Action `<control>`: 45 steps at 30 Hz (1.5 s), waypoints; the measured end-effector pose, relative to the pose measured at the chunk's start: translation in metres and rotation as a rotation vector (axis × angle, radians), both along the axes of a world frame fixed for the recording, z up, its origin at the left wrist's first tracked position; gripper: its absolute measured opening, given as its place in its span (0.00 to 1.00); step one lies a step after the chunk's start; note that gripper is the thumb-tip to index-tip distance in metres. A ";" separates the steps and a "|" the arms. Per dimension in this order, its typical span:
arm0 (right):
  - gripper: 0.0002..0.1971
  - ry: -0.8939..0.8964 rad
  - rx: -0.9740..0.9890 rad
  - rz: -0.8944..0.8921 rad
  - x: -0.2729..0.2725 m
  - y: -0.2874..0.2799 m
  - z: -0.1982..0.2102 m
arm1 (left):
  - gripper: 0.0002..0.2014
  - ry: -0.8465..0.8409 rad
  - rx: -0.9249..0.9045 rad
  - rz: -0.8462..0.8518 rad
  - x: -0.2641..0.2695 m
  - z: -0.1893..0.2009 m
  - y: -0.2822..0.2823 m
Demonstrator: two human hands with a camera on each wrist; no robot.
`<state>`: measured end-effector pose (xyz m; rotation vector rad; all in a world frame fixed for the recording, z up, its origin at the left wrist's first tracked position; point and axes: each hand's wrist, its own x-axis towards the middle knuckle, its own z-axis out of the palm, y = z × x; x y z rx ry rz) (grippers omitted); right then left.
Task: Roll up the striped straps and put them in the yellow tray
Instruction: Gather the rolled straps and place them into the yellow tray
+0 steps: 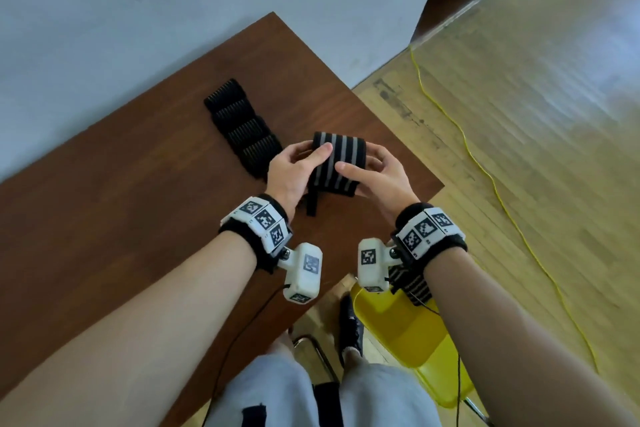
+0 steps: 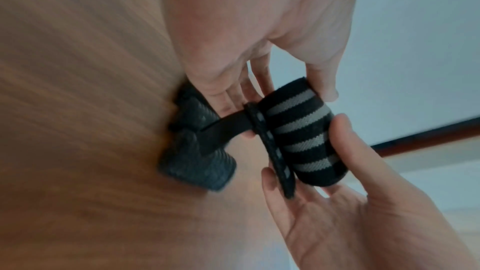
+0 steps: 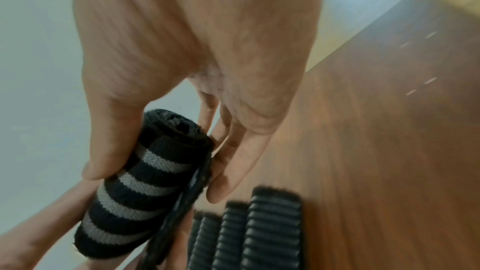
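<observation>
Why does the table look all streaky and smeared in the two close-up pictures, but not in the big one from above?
Head view: sharp, the table grain and the striped strap clear. Left wrist view: the tabletop is smeared in streaks, probably from motion, while the strap stays fairly crisp. Right wrist view: the wood is blurred too; the roll by the fingers is sharper.

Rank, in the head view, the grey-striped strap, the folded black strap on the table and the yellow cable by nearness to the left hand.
1. Grey-striped strap, held in the left hand.
2. Folded black strap, just beyond on the table.
3. Yellow cable, far right on the floor.
</observation>
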<state>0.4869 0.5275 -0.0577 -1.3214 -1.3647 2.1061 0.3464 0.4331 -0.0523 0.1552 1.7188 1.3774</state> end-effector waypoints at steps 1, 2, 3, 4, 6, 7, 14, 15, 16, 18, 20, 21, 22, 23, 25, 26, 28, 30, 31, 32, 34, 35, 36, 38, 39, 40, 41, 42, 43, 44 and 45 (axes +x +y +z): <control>0.30 0.001 -0.009 -0.040 0.016 0.003 -0.002 | 0.16 -0.007 -0.002 -0.029 0.014 -0.002 0.007; 0.30 0.003 -0.018 -0.087 0.033 0.005 -0.006 | 0.17 -0.017 -0.003 -0.074 0.028 -0.006 0.014; 0.30 0.004 -0.030 -0.138 0.050 0.007 -0.010 | 0.20 -0.034 -0.001 -0.118 0.042 -0.008 0.019; 0.30 0.006 -0.040 -0.187 0.068 0.009 -0.015 | 0.23 -0.052 0.002 -0.159 0.056 -0.013 0.025; 0.31 0.006 -0.047 -0.269 0.101 0.010 -0.026 | 0.26 -0.080 -0.003 -0.229 0.084 -0.021 0.033; 0.31 0.009 -0.056 -0.300 0.117 0.009 -0.032 | 0.25 -0.075 -0.012 -0.264 0.099 -0.027 0.037; 0.27 0.074 -0.263 -0.538 0.206 -0.019 -0.085 | 0.27 0.286 -0.092 -0.659 0.179 -0.064 0.043; 0.28 0.068 -0.286 -0.563 0.215 -0.024 -0.094 | 0.28 0.322 -0.095 -0.712 0.188 -0.072 0.042; 0.29 0.058 -0.307 -0.586 0.223 -0.029 -0.102 | 0.29 0.346 -0.109 -0.757 0.197 -0.080 0.041; 0.30 0.037 -0.347 -0.631 0.236 -0.040 -0.116 | 0.30 0.360 -0.151 -0.829 0.212 -0.096 0.038; 0.26 0.017 -0.386 -0.669 0.246 -0.050 -0.132 | 0.29 0.344 -0.198 -0.881 0.224 -0.114 0.034; 0.23 0.009 -0.406 -0.684 0.251 -0.054 -0.141 | 0.29 0.333 -0.216 -0.903 0.230 -0.123 0.032; 0.21 -0.007 -0.427 -0.688 0.256 -0.057 -0.152 | 0.30 0.323 -0.247 -0.922 0.234 -0.133 0.030; 0.20 -0.027 -0.446 -0.685 0.260 -0.061 -0.162 | 0.30 0.318 -0.282 -0.943 0.238 -0.143 0.028; 0.19 -0.084 -0.484 -0.661 0.267 -0.070 -0.184 | 0.29 0.320 -0.355 -0.985 0.244 -0.163 0.020; 0.19 -0.115 -0.509 -0.644 0.270 -0.075 -0.194 | 0.29 0.313 -0.385 -0.999 0.247 -0.173 0.015; 0.20 -0.175 -0.553 -0.594 0.271 -0.086 -0.215 | 0.28 0.294 -0.448 -1.013 0.250 -0.194 0.004; 0.24 -0.239 -0.580 -0.527 0.268 -0.098 -0.237 | 0.28 0.278 -0.521 -1.014 0.251 -0.216 -0.007; 0.25 -0.269 -0.589 -0.492 0.266 -0.102 -0.246 | 0.28 0.274 -0.554 -1.013 0.252 -0.227 -0.011; 0.26 -0.294 -0.600 -0.465 0.265 -0.104 -0.255 | 0.28 0.271 -0.581 -1.013 0.254 -0.239 -0.014; 0.25 -0.321 -0.634 -0.440 0.263 -0.106 -0.272 | 0.28 0.260 -0.637 -1.016 0.256 -0.258 -0.016; 0.25 -0.331 -0.646 -0.439 0.261 -0.107 -0.281 | 0.28 0.260 -0.659 -1.019 0.257 -0.267 -0.016; 0.25 -0.345 -0.655 -0.442 0.260 -0.107 -0.288 | 0.28 0.256 -0.678 -1.023 0.257 -0.274 -0.015; 0.24 -0.382 -0.647 -0.440 0.256 -0.105 -0.302 | 0.27 0.244 -0.717 -1.022 0.259 -0.289 -0.011; 0.23 -0.397 -0.637 -0.426 0.255 -0.103 -0.309 | 0.27 0.241 -0.744 -1.017 0.260 -0.296 -0.008; 0.23 -0.408 -0.633 -0.405 0.252 -0.101 -0.316 | 0.27 0.238 -0.771 -1.002 0.261 -0.303 -0.005; 0.22 -0.419 -0.626 -0.377 0.249 -0.099 -0.321 | 0.26 0.234 -0.796 -0.979 0.262 -0.311 -0.002; 0.22 -0.432 -0.615 -0.344 0.246 -0.096 -0.327 | 0.26 0.227 -0.817 -0.954 0.263 -0.318 0.000; 0.21 -0.442 -0.603 -0.309 0.244 -0.094 -0.331 | 0.26 0.219 -0.838 -0.936 0.263 -0.325 0.002; 0.21 -0.451 -0.595 -0.278 0.242 -0.092 -0.337 | 0.26 0.219 -0.855 -0.931 0.264 -0.331 0.002; 0.20 -0.460 -0.588 -0.253 0.240 -0.091 -0.342 | 0.26 0.228 -0.874 -0.937 0.263 -0.335 0.003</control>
